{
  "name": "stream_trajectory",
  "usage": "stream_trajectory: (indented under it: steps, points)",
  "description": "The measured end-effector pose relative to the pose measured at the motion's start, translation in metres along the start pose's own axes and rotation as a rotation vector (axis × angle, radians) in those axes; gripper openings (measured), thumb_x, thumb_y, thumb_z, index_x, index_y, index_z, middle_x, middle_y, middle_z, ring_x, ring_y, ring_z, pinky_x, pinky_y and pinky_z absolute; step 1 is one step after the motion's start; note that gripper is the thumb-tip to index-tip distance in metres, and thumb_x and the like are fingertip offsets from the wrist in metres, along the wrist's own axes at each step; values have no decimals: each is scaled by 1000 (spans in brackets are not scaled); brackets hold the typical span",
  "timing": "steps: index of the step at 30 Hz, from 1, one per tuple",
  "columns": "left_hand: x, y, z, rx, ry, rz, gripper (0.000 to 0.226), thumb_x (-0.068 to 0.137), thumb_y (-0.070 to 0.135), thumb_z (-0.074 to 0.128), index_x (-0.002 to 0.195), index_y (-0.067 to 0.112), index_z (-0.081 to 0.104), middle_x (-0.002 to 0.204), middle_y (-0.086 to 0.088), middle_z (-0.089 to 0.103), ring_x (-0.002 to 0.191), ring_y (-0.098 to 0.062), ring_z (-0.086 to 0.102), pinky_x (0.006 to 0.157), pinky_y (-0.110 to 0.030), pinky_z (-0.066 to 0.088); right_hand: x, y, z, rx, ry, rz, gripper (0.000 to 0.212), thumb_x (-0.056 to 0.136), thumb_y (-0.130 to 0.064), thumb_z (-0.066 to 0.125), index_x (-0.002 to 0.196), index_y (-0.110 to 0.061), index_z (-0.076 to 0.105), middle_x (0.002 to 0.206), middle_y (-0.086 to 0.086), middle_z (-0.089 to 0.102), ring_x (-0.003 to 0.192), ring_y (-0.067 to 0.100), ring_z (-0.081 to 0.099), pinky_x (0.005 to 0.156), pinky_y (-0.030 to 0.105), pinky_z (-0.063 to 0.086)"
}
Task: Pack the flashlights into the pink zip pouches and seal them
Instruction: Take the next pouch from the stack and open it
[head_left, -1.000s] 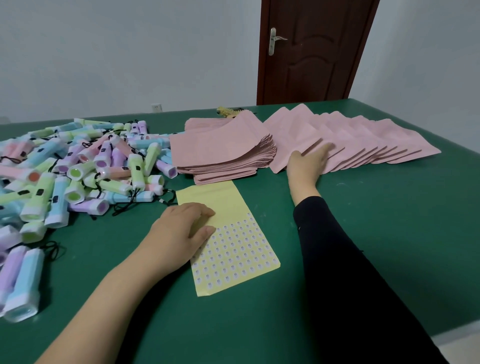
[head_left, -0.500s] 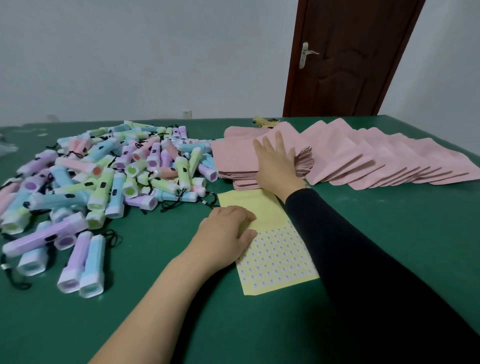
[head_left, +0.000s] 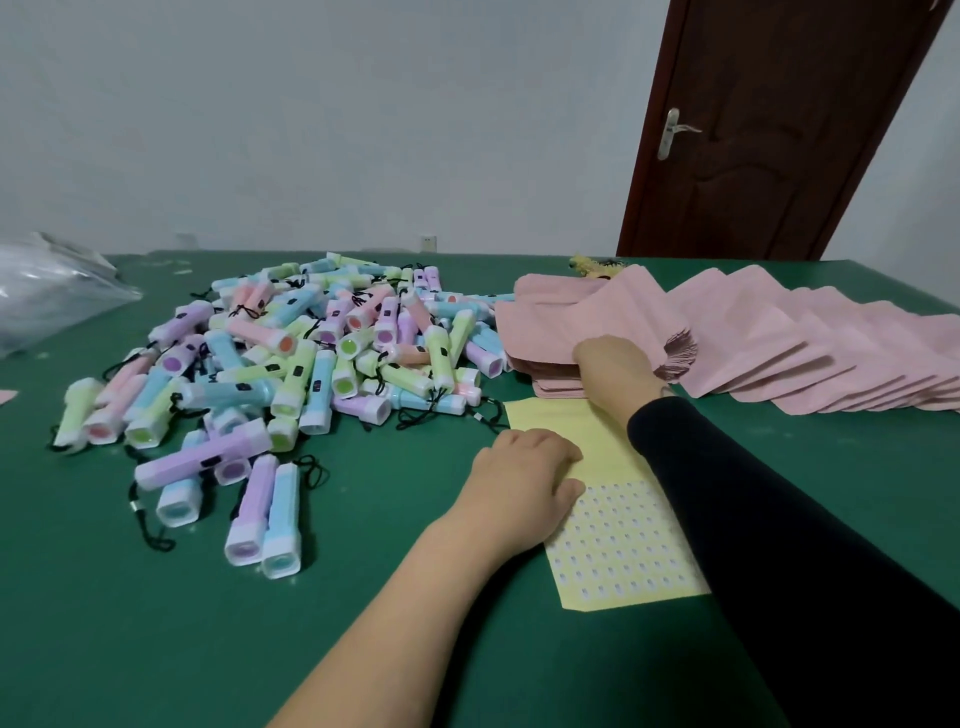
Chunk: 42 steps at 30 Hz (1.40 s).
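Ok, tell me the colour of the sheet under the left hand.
Pale yellow sheet, rows of small white stickers; head view.

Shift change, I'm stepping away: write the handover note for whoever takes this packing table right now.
Left hand: rests, fingers loosely bent, on the yellow paper sticker sheet.
Right hand: fingers dug into the near edge of the stacked flat pink zip pouches; grip hidden.
Pastel plastic flashlights: heaped loose on the green table, left of the stack.
Further pink pouches: fanned out to its right.
Done: no flashlight visibly packed.
Left: fill and seal the pouches.

Yellow sticker sheet (head_left: 613, 545) on green table (head_left: 156, 623); plastic bag (head_left: 47, 296) far left; brown door (head_left: 779, 130).
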<state>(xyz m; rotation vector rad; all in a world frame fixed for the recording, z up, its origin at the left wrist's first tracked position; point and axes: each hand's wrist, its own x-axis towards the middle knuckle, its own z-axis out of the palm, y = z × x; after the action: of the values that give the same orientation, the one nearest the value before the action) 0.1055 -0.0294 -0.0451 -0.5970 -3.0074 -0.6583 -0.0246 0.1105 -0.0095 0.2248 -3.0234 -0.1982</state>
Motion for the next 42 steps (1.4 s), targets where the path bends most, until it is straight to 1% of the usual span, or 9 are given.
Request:
stream_trajectory:
  steps: [10, 13, 19, 21, 23, 26, 30, 34, 42]
  points:
    - [-1, -2, -2, -40, -5, -4, 39, 99, 41, 48, 137, 29, 48, 145, 10, 44, 134, -18, 32, 107, -38, 29, -6, 11, -9, 90, -49, -6, 31, 94, -2, 45, 115, -6, 67, 109, 14, 66, 98, 33, 60, 90, 35, 50]
    - [0, -2, -4, -131, 2, -13, 41, 98, 43, 51, 136, 26, 50, 142, 8, 49, 132, -18, 39, 109, -38, 34, -12, 9, -30, 183, 11, -28, 23, 95, -8, 44, 101, -9, 66, 95, 10, 62, 85, 29, 54, 77, 32, 44]
    - [-1, -10, -27, -703, 172, -191, 70, 94, 50, 54, 151, 18, 29, 151, 2, 42, 128, -8, 47, 108, -30, 37, -39, 1, -83, 988, 451, -8, 28, 95, -17, 51, 68, -12, 49, 67, 7, 46, 70, 20, 43, 63, 29, 37]
    - [-3, -13, -38, -962, 298, -271, 87, 86, 58, 60, 154, 23, 18, 150, 4, 43, 129, -10, 49, 111, -37, 38, -51, -1, -94, 1317, 425, 26, 24, 97, -19, 52, 78, -4, 55, 77, 21, 57, 71, 20, 51, 74, 43, 53]
    - [-6, -20, -48, -1196, 425, -300, 98, 76, 61, 65, 153, 24, 18, 140, 5, 51, 125, -10, 54, 107, -37, 44, -63, -2, -93, 1589, 326, 24, 19, 99, -17, 51, 91, -8, 65, 91, 14, 72, 72, 17, 65, 74, 37, 59]
    - [-9, -32, -56, -1371, 508, -256, 58, 87, 41, 68, 133, 13, 47, 121, 1, 67, 111, -13, 65, 92, -28, 53, -77, -8, -75, 1811, 187, 38, 18, 101, -13, 48, 105, -17, 65, 82, -7, 73, 63, 6, 66, 64, 25, 55]
    - [-8, -38, -55, -1387, 623, -318, 21, 94, 10, 61, 110, 25, 62, 91, 8, 70, 72, -6, 61, 65, -16, 51, -82, -19, -41, 2022, 76, 114, 22, 102, -17, 48, 118, -12, 62, 107, 0, 73, 94, 15, 69, 94, 39, 51]
    - [-5, -35, -56, -1552, 677, -343, 16, 96, 3, 56, 110, 10, 59, 80, 4, 73, 61, -7, 66, 56, -16, 52, -88, -34, -26, 2273, -188, -142, 35, 99, -23, 52, 133, -23, 52, 125, 0, 67, 115, 18, 64, 89, 37, 56]
    - [-4, -16, -48, -1050, 817, -387, 64, 83, 9, 72, 132, 21, 33, 122, -2, 55, 107, -8, 60, 82, -21, 51, -93, -61, -28, 2182, -56, -43, 19, 102, -7, 44, 115, -11, 58, 105, 3, 73, 95, 15, 72, 84, 32, 58]
